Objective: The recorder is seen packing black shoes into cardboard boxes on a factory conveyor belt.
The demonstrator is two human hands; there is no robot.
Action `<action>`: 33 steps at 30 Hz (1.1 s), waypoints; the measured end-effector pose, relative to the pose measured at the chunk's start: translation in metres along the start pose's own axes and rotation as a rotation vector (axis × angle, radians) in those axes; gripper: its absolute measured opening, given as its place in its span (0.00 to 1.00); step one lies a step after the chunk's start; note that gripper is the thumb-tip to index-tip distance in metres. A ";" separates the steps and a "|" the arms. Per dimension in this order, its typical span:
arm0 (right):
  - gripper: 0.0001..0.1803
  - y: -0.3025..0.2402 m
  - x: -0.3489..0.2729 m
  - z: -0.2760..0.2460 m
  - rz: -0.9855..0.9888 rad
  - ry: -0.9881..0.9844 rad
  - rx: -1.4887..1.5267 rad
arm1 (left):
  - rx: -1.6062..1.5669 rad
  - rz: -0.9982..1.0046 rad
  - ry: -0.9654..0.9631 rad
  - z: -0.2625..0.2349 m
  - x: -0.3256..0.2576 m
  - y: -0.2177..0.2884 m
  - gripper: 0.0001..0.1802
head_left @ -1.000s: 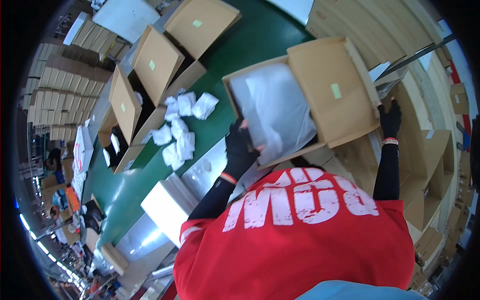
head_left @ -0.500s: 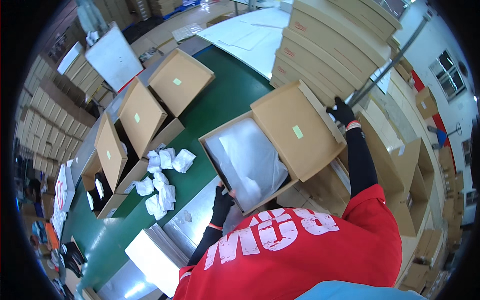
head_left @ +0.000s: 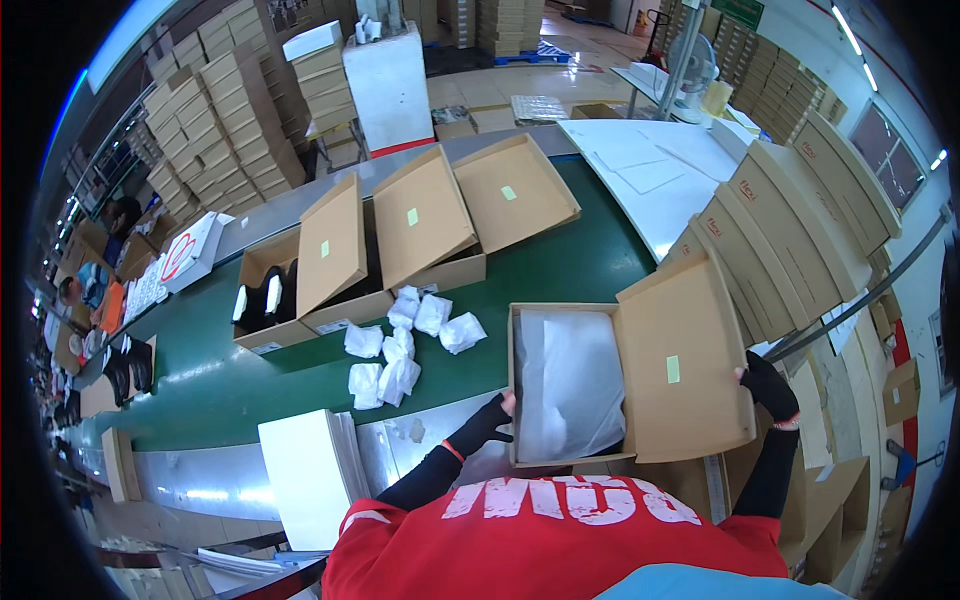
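In front of me stands an open cardboard box (head_left: pixel 514 350), its hinged lid (head_left: pixel 700 400) swung out to the right with a pale green sticker inside. A sheet of white tissue paper (head_left: pixel 570 390) covers the contents, which I cannot make out. My left hand (head_left: pixel 482 426), in a black fingerless glove, grips the box's left wall. At the lid's outer right edge, my right hand (head_left: pixel 770 388), gloved the same way, has its fingers closed on the cardboard. Several crumpled white paper bundles (head_left: pixel 397 345) lie on the green table left of the box.
Farther back sit three open boxes (head_left: pixel 372 295) with lids up, one showing black footwear (head_left: pixel 265 295). A stack of white sheets (head_left: pixel 305 470) stands near my left arm. Closed cartons (head_left: pixel 770 230) are piled at right beside a metal rail (head_left: pixel 870 295). The green table (head_left: pixel 200 400) runs left.
My right hand has come down and nearer with the lid's edge, and the lid now stands squarer to me. My left hand stays at the box's left side. The view has turned and tilted up.
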State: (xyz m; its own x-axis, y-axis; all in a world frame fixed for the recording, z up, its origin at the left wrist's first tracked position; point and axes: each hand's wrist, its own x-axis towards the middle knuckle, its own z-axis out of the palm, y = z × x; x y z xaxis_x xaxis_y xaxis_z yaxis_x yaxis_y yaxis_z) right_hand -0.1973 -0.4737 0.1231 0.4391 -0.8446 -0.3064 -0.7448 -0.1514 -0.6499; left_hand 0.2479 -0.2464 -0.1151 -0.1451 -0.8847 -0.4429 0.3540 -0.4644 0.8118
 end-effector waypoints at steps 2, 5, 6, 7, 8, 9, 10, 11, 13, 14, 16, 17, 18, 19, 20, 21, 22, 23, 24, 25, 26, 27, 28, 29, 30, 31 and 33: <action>0.44 -0.049 -0.017 0.033 -0.262 -0.207 0.490 | -0.188 -0.112 -0.065 -0.001 -0.001 0.014 0.58; 0.42 -0.049 0.015 0.130 -0.329 -0.554 0.444 | -0.118 -0.109 -0.038 0.009 0.001 0.014 0.64; 0.42 -0.046 0.020 0.171 -0.359 -0.485 0.253 | -0.089 -0.105 -0.024 0.008 0.003 0.010 0.64; 0.43 -0.045 0.022 0.204 -0.333 -0.392 0.005 | -0.092 -0.100 -0.086 0.008 0.005 0.011 0.61; 0.43 -0.035 0.032 0.234 -0.325 -0.394 -0.374 | 0.125 0.070 -0.005 0.008 0.012 -0.006 0.61; 0.41 -0.042 0.035 0.252 -0.383 -0.334 -0.517 | 0.342 0.238 0.083 0.001 0.023 -0.038 0.61; 0.40 -0.044 0.033 0.261 -0.408 -0.247 -0.652 | 0.572 0.408 0.127 -0.003 0.030 -0.053 0.61; 0.37 -0.007 0.046 0.269 -0.462 -0.029 -0.407 | 0.519 0.308 0.101 0.006 0.026 -0.046 0.65; 0.31 0.045 0.064 0.280 -0.416 0.366 -0.162 | 0.317 0.269 0.025 0.000 0.023 -0.042 0.65; 0.28 0.055 0.068 0.276 -0.303 0.529 -0.159 | 0.212 0.237 -0.005 -0.005 0.021 -0.042 0.64; 0.26 0.090 0.068 0.279 0.235 0.484 -0.105 | 0.183 0.071 0.033 0.005 0.006 -0.021 0.63; 0.26 0.134 0.062 0.290 0.357 0.363 -0.249 | 0.178 0.070 0.000 0.011 0.010 -0.018 0.63; 0.29 0.135 0.056 0.304 0.296 0.296 0.076 | 0.171 0.072 0.023 0.002 0.008 -0.021 0.63; 0.32 0.132 0.051 0.315 0.221 0.228 0.397 | 0.158 0.088 0.012 -0.001 0.001 -0.016 0.62; 0.34 0.125 0.047 0.320 0.138 0.155 0.712 | 0.142 0.098 -0.002 -0.002 -0.008 -0.011 0.62; 0.35 0.120 0.048 0.319 0.145 0.096 0.806 | 0.106 0.107 -0.025 -0.008 -0.009 -0.009 0.60; 0.36 0.104 0.048 0.319 0.151 0.022 0.898 | 0.046 0.120 -0.083 -0.022 -0.013 -0.013 0.57; 0.37 0.088 0.046 0.318 0.161 -0.054 0.989 | -0.018 0.127 -0.141 -0.041 -0.013 -0.021 0.55; 0.35 0.067 0.043 0.316 0.116 -0.044 0.928 | -0.088 0.131 -0.200 -0.056 -0.015 -0.029 0.53; 0.34 0.047 0.039 0.307 0.115 -0.004 0.673 | -0.174 0.090 -0.220 -0.058 -0.021 -0.029 0.50; 0.34 0.026 0.036 0.294 0.106 0.030 0.417 | -0.174 0.121 -0.207 -0.053 -0.025 -0.028 0.50; 0.34 0.008 0.030 0.278 0.058 0.067 0.440 | -0.172 0.152 -0.193 -0.047 -0.027 -0.027 0.49; 0.34 -0.008 0.022 0.259 0.010 0.104 0.461 | -0.172 0.184 -0.181 -0.040 -0.026 -0.027 0.49; 0.33 -0.023 0.015 0.237 -0.045 0.137 0.482 | -0.162 0.241 -0.168 -0.033 -0.021 -0.029 0.48; 0.35 -0.031 0.010 0.208 -0.049 0.114 0.444 | -0.131 0.287 -0.178 -0.021 -0.014 -0.021 0.48; 0.36 -0.032 0.007 0.183 -0.140 0.176 0.446 | -0.100 0.334 -0.190 -0.002 -0.007 -0.005 0.48; 0.37 -0.033 -0.006 0.115 -0.397 0.108 0.615 | -0.094 0.408 -0.172 0.046 0.000 0.041 0.48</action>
State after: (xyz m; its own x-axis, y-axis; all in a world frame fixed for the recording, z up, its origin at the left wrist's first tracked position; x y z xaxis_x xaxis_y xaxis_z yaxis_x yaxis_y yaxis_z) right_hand -0.1179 -0.4043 0.0661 0.5413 -0.8368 0.0824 -0.1098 -0.1675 -0.9797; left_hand 0.2205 -0.2669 -0.0642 -0.1246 -0.9920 -0.0175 0.4951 -0.0775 0.8654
